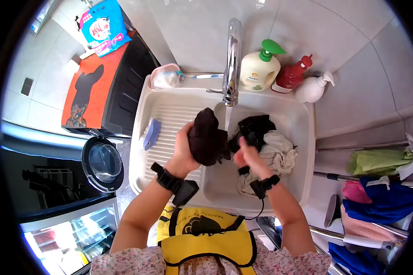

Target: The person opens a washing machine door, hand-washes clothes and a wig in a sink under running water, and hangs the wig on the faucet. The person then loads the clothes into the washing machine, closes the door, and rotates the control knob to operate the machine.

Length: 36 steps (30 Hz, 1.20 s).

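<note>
My left hand is wrapped round a bunched dark maroon cloth, held up over the inner edge of the ribbed washboard. My right hand is just right of the cloth, over the basin, thumb and fingers apart with nothing seen in it. Water runs from the chrome faucet between the two hands. Below and beside my right hand lie a black garment and a whitish garment in the white sink. Which kind of garment the maroon cloth is cannot be made out.
A blue-grey soap bar or brush lies on the washboard. Along the back rim stand a cream pump bottle, a red bottle, a white bottle, a toothbrush and a pink dish. Hanging cloths are at right.
</note>
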Available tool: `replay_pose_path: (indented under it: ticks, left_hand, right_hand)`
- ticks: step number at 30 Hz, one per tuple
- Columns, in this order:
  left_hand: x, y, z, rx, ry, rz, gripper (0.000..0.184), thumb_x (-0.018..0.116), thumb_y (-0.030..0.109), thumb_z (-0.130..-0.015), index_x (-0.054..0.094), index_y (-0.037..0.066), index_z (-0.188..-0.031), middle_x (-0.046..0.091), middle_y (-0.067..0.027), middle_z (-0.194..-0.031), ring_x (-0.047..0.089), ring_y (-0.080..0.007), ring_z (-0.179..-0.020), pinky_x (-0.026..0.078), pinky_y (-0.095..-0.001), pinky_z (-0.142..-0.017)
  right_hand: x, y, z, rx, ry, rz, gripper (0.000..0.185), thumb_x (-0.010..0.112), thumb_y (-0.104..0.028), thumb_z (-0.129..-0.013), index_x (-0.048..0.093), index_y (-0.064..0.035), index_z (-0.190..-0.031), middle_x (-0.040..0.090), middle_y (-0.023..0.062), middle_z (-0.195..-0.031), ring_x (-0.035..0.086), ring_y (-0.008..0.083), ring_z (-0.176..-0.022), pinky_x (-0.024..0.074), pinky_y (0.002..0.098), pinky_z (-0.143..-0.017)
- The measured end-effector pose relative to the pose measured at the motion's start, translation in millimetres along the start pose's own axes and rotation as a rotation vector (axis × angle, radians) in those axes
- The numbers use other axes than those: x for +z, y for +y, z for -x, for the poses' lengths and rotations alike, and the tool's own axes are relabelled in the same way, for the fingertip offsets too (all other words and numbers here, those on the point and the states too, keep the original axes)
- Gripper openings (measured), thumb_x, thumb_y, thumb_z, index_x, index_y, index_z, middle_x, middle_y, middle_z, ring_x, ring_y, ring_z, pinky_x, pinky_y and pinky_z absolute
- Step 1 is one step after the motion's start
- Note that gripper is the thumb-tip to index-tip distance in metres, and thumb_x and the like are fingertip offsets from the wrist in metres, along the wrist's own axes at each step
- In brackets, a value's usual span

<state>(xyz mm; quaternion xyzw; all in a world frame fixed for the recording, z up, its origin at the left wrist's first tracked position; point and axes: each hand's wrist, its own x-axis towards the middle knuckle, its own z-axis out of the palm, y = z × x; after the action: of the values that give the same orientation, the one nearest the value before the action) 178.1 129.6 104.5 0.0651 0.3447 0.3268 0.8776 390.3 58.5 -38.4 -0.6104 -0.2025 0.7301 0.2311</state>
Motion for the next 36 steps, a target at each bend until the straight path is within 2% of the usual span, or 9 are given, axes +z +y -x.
replay_pose_path:
  ticks: [2,5,8,10,14,16,19,31,36]
  left_hand:
    - [14.9,-8.8,17.6,-0.039,-0.019,0.051,0.043,0.038,0.036,-0.091,0.055,0.005,-0.115,0.062,-0.0131,-0.107,0.061,-0.0284,-0.097,0.048,-0.0417,-0.091]
    - [39.7,-27.3,49.8,-0.16,0.148,0.0,0.035,0.044,0.026,-0.093,0.053,0.004,-0.118,0.061,-0.0121,-0.111,0.059,-0.0267,-0.103,0.042,-0.0386,-0.098]
    - [-29.1,-72.9,44.8,0.148,-0.116,-0.841,0.025,0.058,0.02,-0.09,0.06,0.006,-0.111,0.064,-0.0068,-0.104,0.059,-0.0151,-0.098,0.044,-0.0277,-0.089]
    - [-39.8,-85.1,45.1,-0.159,-0.055,-0.993,0.023,0.062,0.022,-0.088,0.064,0.003,-0.102,0.066,-0.0013,-0.094,0.057,-0.0069,-0.089,0.044,-0.0206,-0.08]
    - [-79.1,-102.0,20.7,-0.265,-0.076,-0.95,0.022,0.062,0.018,-0.088,0.06,0.001,-0.102,0.064,-0.003,-0.094,0.058,-0.0114,-0.085,0.047,-0.0253,-0.08]
    - [-102.5,-95.4,-3.7,0.129,-0.001,-1.112,0.027,0.061,0.02,-0.089,0.056,0.003,-0.11,0.062,-0.0044,-0.099,0.058,-0.0142,-0.088,0.047,-0.0284,-0.081]
    - [-76.0,-70.2,-38.9,0.145,0.593,-0.34,0.036,0.058,0.029,-0.089,0.05,0.008,-0.117,0.058,-0.006,-0.102,0.057,-0.0194,-0.09,0.048,-0.0326,-0.081]
    - [-3.8,-40.6,-87.9,-0.099,0.087,0.05,0.035,0.047,0.037,-0.092,0.06,0.005,-0.092,0.065,-0.0078,-0.088,0.062,-0.0197,-0.073,0.051,-0.0315,-0.065]
    - [-23.2,-48.2,-109.9,-0.077,0.076,-0.099,0.038,0.044,0.042,-0.093,0.058,0.008,-0.085,0.061,-0.005,-0.076,0.059,-0.0189,-0.071,0.049,-0.0324,-0.067]
  right_hand:
    - [26.7,10.1,14.2,0.208,-0.249,-0.205,0.078,0.039,-0.071,-0.082,0.056,-0.0015,-0.113,0.064,0.0131,-0.093,0.064,0.0171,-0.076,0.0526,0.0296,-0.07]
    - [69.8,-26.2,41.8,-0.261,-0.337,-0.627,0.067,0.048,-0.063,-0.084,0.056,-0.0038,-0.115,0.063,0.0111,-0.103,0.062,0.016,-0.083,0.0514,0.029,-0.078]
    - [34.4,-26.2,-18.8,-0.297,-0.289,-0.462,0.035,0.065,-0.015,-0.082,0.055,-0.0036,-0.113,0.06,0.0053,-0.103,0.057,0.0158,-0.094,0.0443,0.0303,-0.087]
    - [31.6,-46.0,-11.0,-0.501,-0.213,-0.412,0.038,0.063,-0.001,-0.075,0.054,-0.0021,-0.112,0.06,0.0044,-0.101,0.056,0.0154,-0.092,0.0435,0.0296,-0.087]
    - [33.6,-67.0,-0.8,-0.541,-0.222,-0.484,0.033,0.063,-0.006,-0.081,0.055,-0.0018,-0.112,0.06,0.0025,-0.101,0.057,0.0133,-0.09,0.0452,0.0281,-0.082]
    - [34.8,-65.4,0.5,-0.544,-0.113,-0.398,0.028,0.063,-0.011,-0.084,0.058,-0.0016,-0.109,0.061,0.0011,-0.096,0.056,0.0115,-0.086,0.0453,0.0266,-0.078]
    - [39.6,-46.5,-5.1,-0.661,0.076,-0.099,0.024,0.064,-0.02,-0.086,0.062,0.0005,-0.1,0.062,-0.0017,-0.085,0.053,0.0074,-0.078,0.0442,0.0238,-0.072]
    - [49.1,-62.7,-5.0,-0.989,0.659,-0.22,0.027,0.065,-0.018,-0.086,0.045,-0.0042,-0.099,0.044,0.001,-0.087,0.046,0.0098,-0.076,0.0408,0.0256,-0.068]
    - [73.0,-57.0,7.8,-1.026,0.666,0.268,0.028,0.053,-0.027,-0.092,0.049,-0.0012,-0.101,0.053,0.0169,-0.096,0.048,0.0325,-0.091,0.0366,0.0401,-0.082]
